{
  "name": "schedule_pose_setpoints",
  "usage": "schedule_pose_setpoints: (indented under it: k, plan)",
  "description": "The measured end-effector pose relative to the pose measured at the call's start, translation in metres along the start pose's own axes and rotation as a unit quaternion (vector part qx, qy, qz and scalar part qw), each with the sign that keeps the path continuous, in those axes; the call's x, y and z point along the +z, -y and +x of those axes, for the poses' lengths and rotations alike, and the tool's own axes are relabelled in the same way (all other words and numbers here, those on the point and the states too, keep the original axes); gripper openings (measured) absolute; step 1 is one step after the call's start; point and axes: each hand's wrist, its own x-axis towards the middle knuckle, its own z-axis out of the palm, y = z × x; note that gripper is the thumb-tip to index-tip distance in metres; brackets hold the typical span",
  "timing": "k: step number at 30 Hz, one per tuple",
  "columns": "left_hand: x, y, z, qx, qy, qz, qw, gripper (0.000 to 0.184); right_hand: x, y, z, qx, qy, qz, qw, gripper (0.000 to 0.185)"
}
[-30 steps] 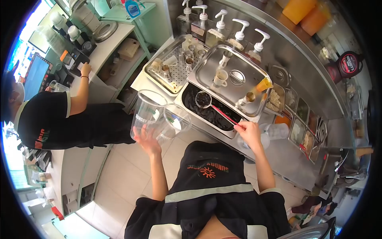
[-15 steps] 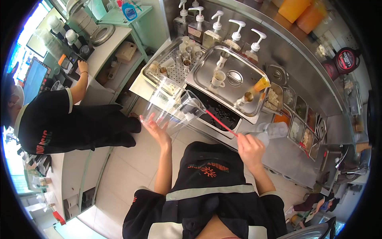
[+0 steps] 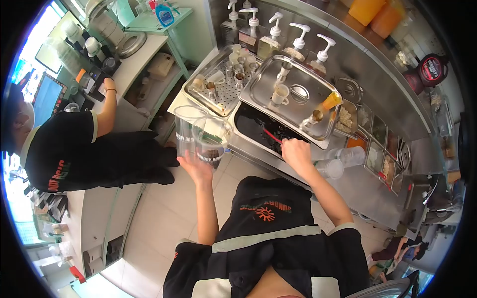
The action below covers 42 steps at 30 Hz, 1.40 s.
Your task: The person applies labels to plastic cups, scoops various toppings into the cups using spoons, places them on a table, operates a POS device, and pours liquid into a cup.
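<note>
My left hand [image 3: 197,170] holds two clear plastic cups [image 3: 185,130] side by side, with printed lettering on their walls. Something dark shows low in the nearer cup. My right hand [image 3: 296,156] is closed around the red handle of a ladle [image 3: 272,135]. The ladle's head is down in a deep tray of dark, wet-looking contents [image 3: 253,121], and I cannot make it out there. That tray sits just right of the cups, partly under a steel lid [image 3: 310,97] bearing a small mug [image 3: 280,93] and metal jiggers [image 3: 314,117].
A perforated tray [image 3: 223,102] with small measuring cups stands behind the cups. Pump bottles [image 3: 271,44] line the wall. Clear cups [image 3: 348,156] lie right of my right hand, near topping pans [image 3: 375,149]. A co-worker [image 3: 64,144] stands left at the counter.
The ladle has gone from the mouth of a cup into the dark tray, with my right hand moving left and up. The cups in my left hand are now more upright.
</note>
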Motion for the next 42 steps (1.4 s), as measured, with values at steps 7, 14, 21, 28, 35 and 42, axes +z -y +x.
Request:
schedule_pose_setpoints:
  k: [7, 14, 21, 28, 35, 42]
  plan:
    - [-0.039, -0.006, -0.01, 0.015, 0.019, -0.08, 0.996, 0.084, -0.027, -0.024, -0.025, 0.135, 0.009, 0.225, 0.965, 0.015]
    - [-0.047, -0.007, -0.016, -0.035, 0.017, -0.073, 0.997, 0.084, -0.011, -0.048, -0.056, 0.22, 0.032, 0.329, 0.918, 0.019]
    - [-0.019, -0.007, -0.025, -0.062, 0.042, 0.096, 0.993, 0.075, -0.039, -0.042, -0.07, 0.248, 0.066, 0.441, 0.86, 0.018]
    - [0.008, 0.005, -0.032, -0.111, 0.114, 0.128, 0.979, 0.07, -0.055, 0.003, -0.082, 0.089, -0.182, 0.138, 0.969, 0.009]
    - [0.015, 0.026, -0.028, -0.193, 0.186, 0.038, 0.963, 0.07, -0.05, -0.018, -0.078, 0.196, -0.12, 0.325, 0.917, 0.01]
    - [-0.016, 0.026, -0.025, -0.142, 0.185, 0.043, 0.971, 0.062, -0.034, -0.047, -0.077, 0.044, -0.161, 0.141, 0.976, 0.029]
